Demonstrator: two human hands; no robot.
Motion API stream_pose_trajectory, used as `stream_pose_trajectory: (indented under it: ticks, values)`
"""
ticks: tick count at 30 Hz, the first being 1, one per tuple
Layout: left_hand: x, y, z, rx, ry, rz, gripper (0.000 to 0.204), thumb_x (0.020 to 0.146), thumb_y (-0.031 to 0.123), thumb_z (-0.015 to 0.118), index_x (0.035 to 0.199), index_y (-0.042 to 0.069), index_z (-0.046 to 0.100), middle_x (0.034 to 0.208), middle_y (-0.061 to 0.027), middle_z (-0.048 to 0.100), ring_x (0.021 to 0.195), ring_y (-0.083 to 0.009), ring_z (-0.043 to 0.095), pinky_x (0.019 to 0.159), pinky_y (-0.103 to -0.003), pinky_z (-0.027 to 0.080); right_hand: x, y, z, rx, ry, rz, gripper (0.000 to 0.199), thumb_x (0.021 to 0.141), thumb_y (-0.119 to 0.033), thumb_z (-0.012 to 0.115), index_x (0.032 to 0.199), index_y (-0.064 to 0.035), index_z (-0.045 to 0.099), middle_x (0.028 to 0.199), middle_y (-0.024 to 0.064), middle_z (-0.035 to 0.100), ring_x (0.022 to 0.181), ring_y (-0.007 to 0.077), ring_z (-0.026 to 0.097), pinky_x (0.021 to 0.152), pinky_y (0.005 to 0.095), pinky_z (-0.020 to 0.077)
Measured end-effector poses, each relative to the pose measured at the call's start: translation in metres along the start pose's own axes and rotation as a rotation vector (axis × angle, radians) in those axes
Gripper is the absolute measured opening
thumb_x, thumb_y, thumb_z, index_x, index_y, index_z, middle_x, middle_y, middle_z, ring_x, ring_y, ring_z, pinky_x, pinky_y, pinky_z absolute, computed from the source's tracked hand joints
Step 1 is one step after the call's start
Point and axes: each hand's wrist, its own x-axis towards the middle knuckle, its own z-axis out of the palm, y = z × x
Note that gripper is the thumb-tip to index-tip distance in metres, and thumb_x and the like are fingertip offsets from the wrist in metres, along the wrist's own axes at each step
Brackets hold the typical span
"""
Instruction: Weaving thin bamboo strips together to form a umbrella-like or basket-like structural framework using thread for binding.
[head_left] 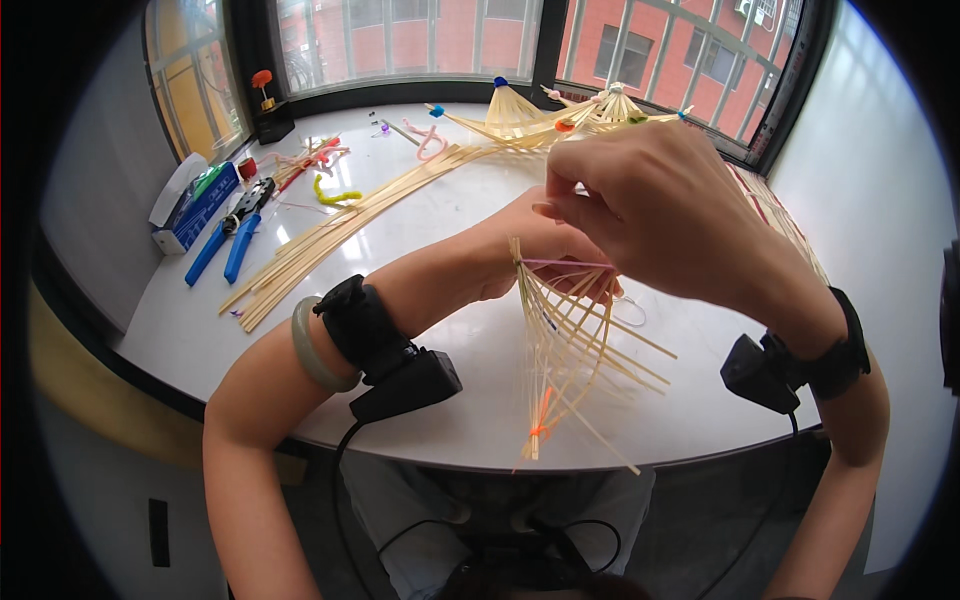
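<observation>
A half-woven cone of thin bamboo strips (560,345) hangs over the table's near edge. An orange tie (540,432) gathers its strips at the low end, and a purple strand (565,263) crosses near the top. My left hand (520,235) grips the upper part of this weave from behind, its fingertips curled among the strips. Above and in front of it, my right hand (660,205) is closed, thumb and forefinger pinched together; whatever lies between them is too small to make out. My right hand covers part of my left fingers.
Loose bamboo strips (350,215) lie across the table's left half. Beyond them are blue-handled pliers (236,238), a blue box (198,203), a yellow pipe cleaner (335,194) and pink pipe cleaners (430,143). Woven bamboo pieces (560,118) stand by the window. Cables hang from both wrist straps.
</observation>
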Motion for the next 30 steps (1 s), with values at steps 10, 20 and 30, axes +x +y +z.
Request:
stream_pose_trajectory:
  ticks: [10, 20, 30]
  values:
    - [-0.003, 0.015, -0.013, -0.118, 0.093, 0.087, 0.016, 0.079, 0.005, 0.059, 0.084, -0.01, 0.059, 0.081, -0.0199, 0.062, 0.072, -0.0218, 0.064, 0.065, -0.027, 0.054, -0.086, 0.004, -0.01, 0.352, 0.169, 0.156, 0.007, 0.069, 0.0, 0.066, 0.076, -0.0011, 0.064, 0.069, 0.0088, 0.064, 0.06, 0.0181, 0.063, 0.052, 0.0239, 0.0478]
    - [-0.004, 0.012, -0.014, -0.149, -0.004, 0.205, 0.018, 0.083, 0.013, 0.057, 0.089, -0.003, 0.061, 0.085, -0.017, 0.062, 0.082, -0.0239, 0.063, 0.071, -0.027, 0.052, -0.111, 0.009, -0.005, 0.366, 0.374, 0.32, 0.01, 0.073, 0.006, 0.06, 0.081, 0.0011, 0.064, 0.076, 0.0102, 0.066, 0.066, 0.0157, 0.064, 0.057, 0.0224, 0.0493]
    - [-0.007, 0.016, -0.01, -0.088, -0.05, 0.35, 0.018, 0.081, 0.012, 0.059, 0.089, -0.004, 0.062, 0.083, -0.0164, 0.063, 0.079, -0.0257, 0.064, 0.068, -0.029, 0.053, -0.117, 0.021, -0.002, 0.522, 0.118, 0.349, 0.008, 0.077, 0.004, 0.056, 0.081, 0.003, 0.062, 0.076, 0.0115, 0.065, 0.066, 0.0168, 0.064, 0.061, 0.0226, 0.0488]
